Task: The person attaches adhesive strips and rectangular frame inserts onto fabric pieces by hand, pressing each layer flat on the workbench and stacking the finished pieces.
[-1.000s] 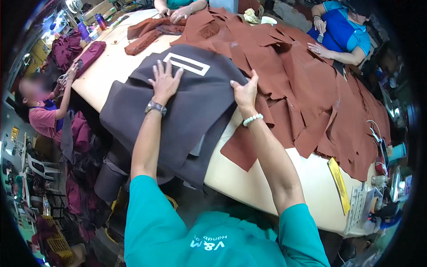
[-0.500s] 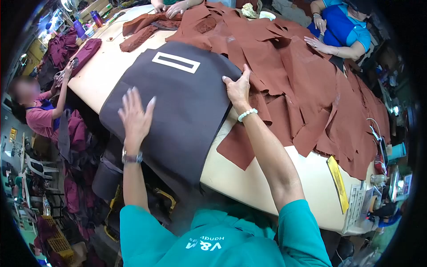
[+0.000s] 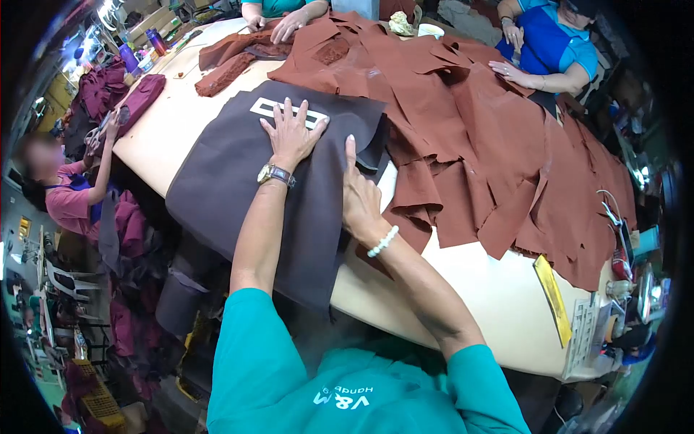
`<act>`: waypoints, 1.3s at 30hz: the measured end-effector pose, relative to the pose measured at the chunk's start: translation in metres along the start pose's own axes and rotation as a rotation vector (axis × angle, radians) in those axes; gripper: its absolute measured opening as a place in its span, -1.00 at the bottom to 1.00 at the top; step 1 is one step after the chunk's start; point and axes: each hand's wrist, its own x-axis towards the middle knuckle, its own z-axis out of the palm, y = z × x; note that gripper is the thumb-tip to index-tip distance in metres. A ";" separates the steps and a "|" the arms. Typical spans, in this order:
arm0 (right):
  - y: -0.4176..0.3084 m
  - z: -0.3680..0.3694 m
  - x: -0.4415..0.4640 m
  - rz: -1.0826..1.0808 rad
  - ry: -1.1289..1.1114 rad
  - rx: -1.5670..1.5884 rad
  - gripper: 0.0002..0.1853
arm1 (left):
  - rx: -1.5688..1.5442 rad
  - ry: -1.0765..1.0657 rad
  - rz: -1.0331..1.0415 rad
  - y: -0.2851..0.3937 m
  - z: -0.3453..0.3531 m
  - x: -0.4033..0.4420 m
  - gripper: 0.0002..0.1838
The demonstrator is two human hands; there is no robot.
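A large dark brown sheet point(image 3: 224, 159), which looks like leather, lies on the table and hangs over its near edge. On its upper part rests a flat white rectangular frame point(image 3: 267, 106). My left hand point(image 3: 293, 135) presses down with spread fingers across the frame's right part, hiding some of it. Along the sheet's right edge, my right hand point(image 3: 363, 197) has one finger stretched out over the surface and the others curled at the edge, their tips hidden. Above that hand, the sheet's right side is lifted and folded over, showing part of its underside.
Reddish-brown sheets point(image 3: 491, 152) are heaped across the right of the table point(image 3: 397, 307). A yellow strip point(image 3: 552, 300) lies near its right end. One person holds scissors point(image 3: 95, 137) at left; a co-worker's hands point(image 3: 289, 25) are at the far side, another person point(image 3: 542, 43) at upper right.
My left hand has moved up and right from above the sheet onto the white frame. My right hand has come down and left, and the sheet's right edge is now folded inward.
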 end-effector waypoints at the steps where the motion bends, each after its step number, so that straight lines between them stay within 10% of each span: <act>1: 0.001 0.001 0.003 0.000 -0.009 0.008 0.02 | -0.003 0.006 -0.006 -0.001 -0.001 0.000 -0.25; 10: 0.057 -0.052 -0.008 0.283 0.088 0.366 -0.01 | -0.041 0.047 0.000 -0.004 0.004 -0.002 -0.26; 17: 0.024 -0.084 -0.008 -0.049 0.484 0.778 -0.42 | -0.036 0.050 -0.008 -0.002 0.004 -0.003 -0.27; 22: -0.030 -0.051 0.002 -0.109 0.343 0.787 -0.45 | 0.132 -0.158 -0.025 -0.018 0.012 0.011 -0.31; 29: -0.014 -0.015 -0.010 0.160 0.074 0.380 -0.38 | 0.240 0.144 0.386 -0.091 0.081 0.057 -0.41; 32: 0.005 -0.036 -0.049 0.020 0.041 0.309 -0.35 | 0.247 -0.012 0.106 -0.059 0.047 0.041 -0.39; 37: 0.086 -0.130 -0.189 -0.286 0.791 0.001 -0.59 | 0.442 -0.002 0.263 -0.090 0.065 0.061 -0.36; 39: 0.139 -0.160 -0.283 0.023 0.959 -0.241 -0.64 | 0.288 0.080 0.181 -0.092 0.068 0.062 -0.35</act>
